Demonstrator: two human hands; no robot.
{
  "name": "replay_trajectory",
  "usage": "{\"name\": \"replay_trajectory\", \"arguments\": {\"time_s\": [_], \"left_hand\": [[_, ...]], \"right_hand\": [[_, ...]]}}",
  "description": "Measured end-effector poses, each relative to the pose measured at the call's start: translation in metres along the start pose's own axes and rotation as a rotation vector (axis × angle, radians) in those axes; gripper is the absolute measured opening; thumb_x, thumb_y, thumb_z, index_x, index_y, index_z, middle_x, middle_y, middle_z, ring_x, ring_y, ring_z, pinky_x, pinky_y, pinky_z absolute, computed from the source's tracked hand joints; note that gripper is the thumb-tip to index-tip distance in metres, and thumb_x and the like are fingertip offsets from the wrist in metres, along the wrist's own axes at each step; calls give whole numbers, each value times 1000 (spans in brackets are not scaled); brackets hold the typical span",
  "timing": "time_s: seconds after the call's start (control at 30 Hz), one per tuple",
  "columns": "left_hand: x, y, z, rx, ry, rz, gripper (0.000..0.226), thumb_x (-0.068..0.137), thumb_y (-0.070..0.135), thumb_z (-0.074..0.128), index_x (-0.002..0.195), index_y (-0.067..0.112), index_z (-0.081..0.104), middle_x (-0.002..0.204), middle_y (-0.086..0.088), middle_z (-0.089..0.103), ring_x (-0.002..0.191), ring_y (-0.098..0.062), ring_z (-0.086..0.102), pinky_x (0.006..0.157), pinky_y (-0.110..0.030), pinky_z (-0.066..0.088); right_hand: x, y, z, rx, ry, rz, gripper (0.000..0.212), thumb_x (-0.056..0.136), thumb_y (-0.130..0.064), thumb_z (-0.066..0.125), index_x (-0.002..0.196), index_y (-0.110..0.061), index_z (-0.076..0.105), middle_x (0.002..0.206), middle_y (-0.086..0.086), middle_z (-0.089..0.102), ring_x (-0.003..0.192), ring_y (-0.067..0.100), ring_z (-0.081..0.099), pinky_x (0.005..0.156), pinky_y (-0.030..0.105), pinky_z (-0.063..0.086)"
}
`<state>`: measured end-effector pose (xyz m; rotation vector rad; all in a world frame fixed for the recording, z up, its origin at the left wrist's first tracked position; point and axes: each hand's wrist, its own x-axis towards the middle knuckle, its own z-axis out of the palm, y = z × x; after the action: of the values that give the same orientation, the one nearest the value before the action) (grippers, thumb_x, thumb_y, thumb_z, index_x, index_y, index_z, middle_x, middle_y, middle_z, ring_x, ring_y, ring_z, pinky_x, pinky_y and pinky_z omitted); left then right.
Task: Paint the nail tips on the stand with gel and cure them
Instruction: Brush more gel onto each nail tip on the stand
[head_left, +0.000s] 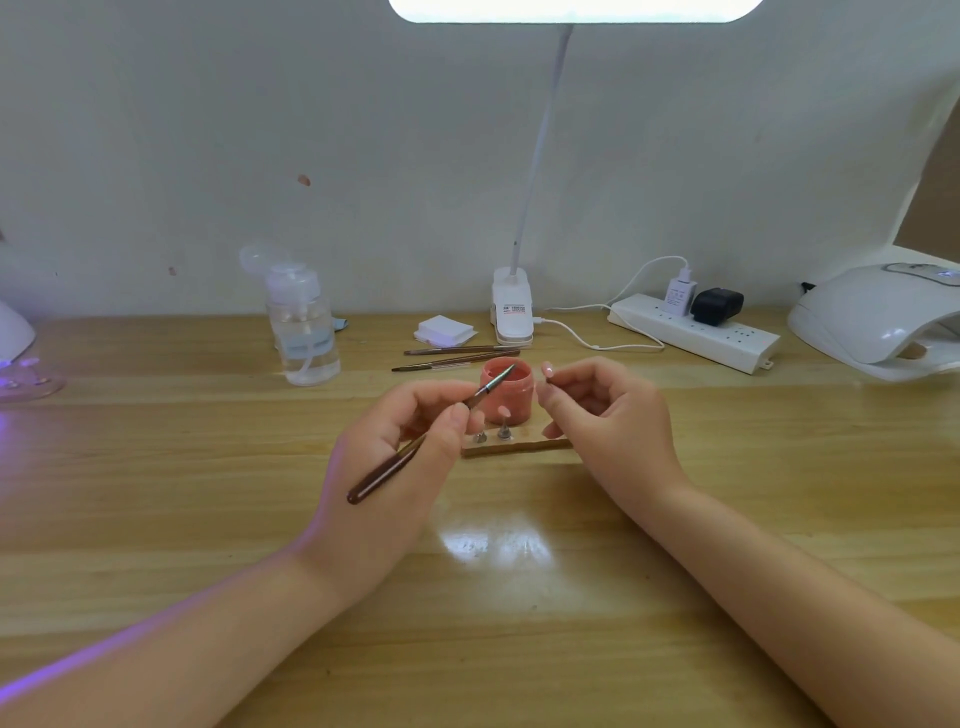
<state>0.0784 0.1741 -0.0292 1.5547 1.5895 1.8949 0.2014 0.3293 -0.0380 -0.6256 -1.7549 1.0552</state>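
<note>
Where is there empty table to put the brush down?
Bare table lies near the camera, between the two forearms. More is left of the left hand, in front of the clear bottle. It is crowded behind the hands: pink jar, stand, two spare brushes, lamp base.

Pink gel jar (506, 387), brown brush (387, 470), white lamp (511, 306).

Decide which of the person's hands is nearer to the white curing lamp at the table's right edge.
Right. The right hand, pinching a nail tip, lies on the curing lamp's side; the left hand, holding the brush, is farther across the table.
</note>
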Motion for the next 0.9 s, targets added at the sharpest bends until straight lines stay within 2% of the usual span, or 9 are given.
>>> {"name": "replay_trajectory", "arguments": {"time_s": [0.1,0.17,0.23,0.3,0.4,0.53,0.67,0.8,0.9], "left_hand": [[1,1,1,-22,1,2,22,91,28,59,102,43,71,80,11,73,78,2,67,70,-7,48],[0,3,3,10,-47,48,26,91,26,59,104,45,69,85,20,73,83,6,66,72,-4,46],[-1,2,2,78,-86,109,22,95,21,61,103,39,69,88,25,70,85,8,64,73,-3,44],[-1,0,1,154,-102,154,15,95,23,60,104,32,69,92,23,68,90,1,64,78,-7,43],[-1,-1,0,244,-110,200,21,95,32,51,105,32,70,96,14,65,98,-8,63,85,-11,41],[-2,1,2,279,-124,195,27,95,30,47,117,35,63,105,24,66,104,-5,62,88,-12,42],[-6,-1,2,231,-108,164,26,90,30,47,108,30,65,95,21,66,96,-5,63,82,-9,41],[-5,3,3,238,-82,165,26,91,31,46,110,38,62,99,26,67,97,-3,62,82,-8,41],[-5,2,3,251,-111,160,28,91,31,46,112,32,65,97,22,67,98,-5,63,83,-9,41]], "right_hand": [[0,0,2,-7,-4,-6,4,84,-12,73,85,-14,70,72,2,72,58,21,69,64,48,58],[-1,0,2,-17,-7,-18,4,84,-13,73,85,-14,70,72,3,72,58,23,68,63,50,57],[-2,-1,3,-24,-10,-21,4,85,-14,74,85,-14,70,72,3,72,59,24,69,63,52,56],[-3,-2,3,-29,-9,-22,4,85,-14,74,85,-14,70,73,3,72,59,25,68,62,52,56],[-4,-4,3,-16,-9,-23,4,84,-14,74,84,-14,70,72,3,72,60,26,68,62,52,56],[-5,-5,3,-22,-19,-39,4,83,-15,74,83,-14,70,71,3,72,60,24,68,62,49,57],[-5,-6,3,-23,-29,-36,9,84,-12,72,81,-18,68,65,-9,71,57,16,67,60,38,59],[-5,-5,4,-23,-11,-36,4,83,-15,74,82,-15,70,68,-1,71,60,24,67,63,48,57],[-5,-4,4,-25,-29,-56,6,83,-10,73,83,-15,69,67,-4,71,60,18,68,61,42,58]]}}
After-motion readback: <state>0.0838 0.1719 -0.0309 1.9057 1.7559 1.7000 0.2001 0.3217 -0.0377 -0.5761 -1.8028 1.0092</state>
